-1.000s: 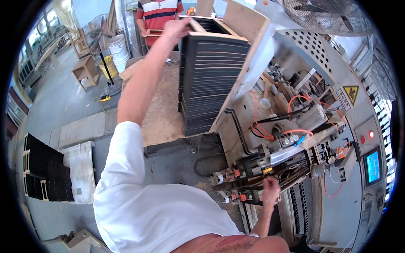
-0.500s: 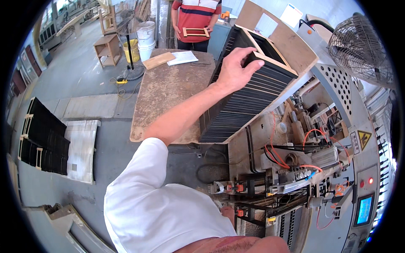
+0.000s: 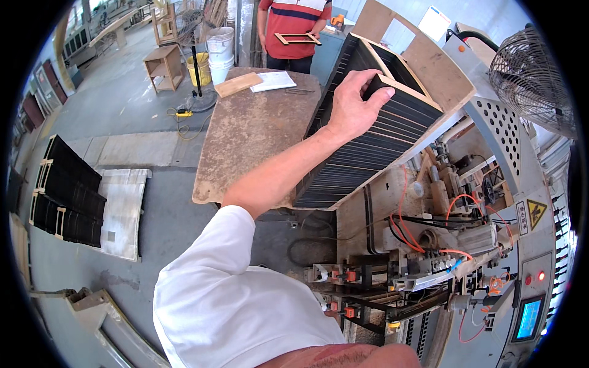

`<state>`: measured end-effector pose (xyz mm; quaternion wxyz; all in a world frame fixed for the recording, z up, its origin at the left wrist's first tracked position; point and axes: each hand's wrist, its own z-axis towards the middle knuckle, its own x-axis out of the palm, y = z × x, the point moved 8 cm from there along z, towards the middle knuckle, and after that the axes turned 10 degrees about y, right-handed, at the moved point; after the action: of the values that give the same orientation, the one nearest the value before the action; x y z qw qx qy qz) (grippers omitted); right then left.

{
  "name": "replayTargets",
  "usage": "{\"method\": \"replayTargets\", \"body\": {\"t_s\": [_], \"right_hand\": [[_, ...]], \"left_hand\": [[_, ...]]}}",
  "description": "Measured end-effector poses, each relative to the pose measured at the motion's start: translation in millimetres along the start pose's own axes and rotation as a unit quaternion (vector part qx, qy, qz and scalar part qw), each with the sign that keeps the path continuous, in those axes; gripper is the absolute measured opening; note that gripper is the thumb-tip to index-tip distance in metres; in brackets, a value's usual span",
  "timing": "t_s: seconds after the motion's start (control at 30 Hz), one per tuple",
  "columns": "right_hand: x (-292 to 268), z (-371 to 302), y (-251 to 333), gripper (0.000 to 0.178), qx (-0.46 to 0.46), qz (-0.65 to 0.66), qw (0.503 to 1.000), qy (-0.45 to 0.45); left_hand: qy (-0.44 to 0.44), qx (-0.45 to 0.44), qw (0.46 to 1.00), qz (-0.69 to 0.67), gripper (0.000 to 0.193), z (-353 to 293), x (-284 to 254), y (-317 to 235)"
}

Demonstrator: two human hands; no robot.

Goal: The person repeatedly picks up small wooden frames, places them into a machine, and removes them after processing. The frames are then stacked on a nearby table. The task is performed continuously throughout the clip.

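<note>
The left hand [image 3: 353,109] is at the top of a tall stack of black frames [image 3: 362,153], thumb and fingers pinching the corner of the top frame [image 3: 406,91]. The stack stands on the right side of the brown table [image 3: 245,135] — a board [image 3: 438,69] rises beside it. The right hand [image 3: 333,314] is mostly hidden near the machine [image 3: 429,281] — I cannot tell how its fingers are set.
</note>
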<state>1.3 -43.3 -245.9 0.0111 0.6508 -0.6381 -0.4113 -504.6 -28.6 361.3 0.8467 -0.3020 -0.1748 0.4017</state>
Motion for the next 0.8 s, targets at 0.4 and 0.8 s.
{"method": "replayTargets", "body": {"t_s": [0.4,0.8], "right_hand": [[5.7,1.8,3.2,0.028,0.025,-0.001,1.000,0.006],[11.0,9.0,16.6,0.029,0.037,-0.009,0.999,0.006]], "left_hand": [[-0.052,0.036,0.998,0.026,0.036,-5.4,-1.7,-10.6],[-0.064,0.111,0.987,0.100,0.041,-9.3,-5.7,-19.7]]}}
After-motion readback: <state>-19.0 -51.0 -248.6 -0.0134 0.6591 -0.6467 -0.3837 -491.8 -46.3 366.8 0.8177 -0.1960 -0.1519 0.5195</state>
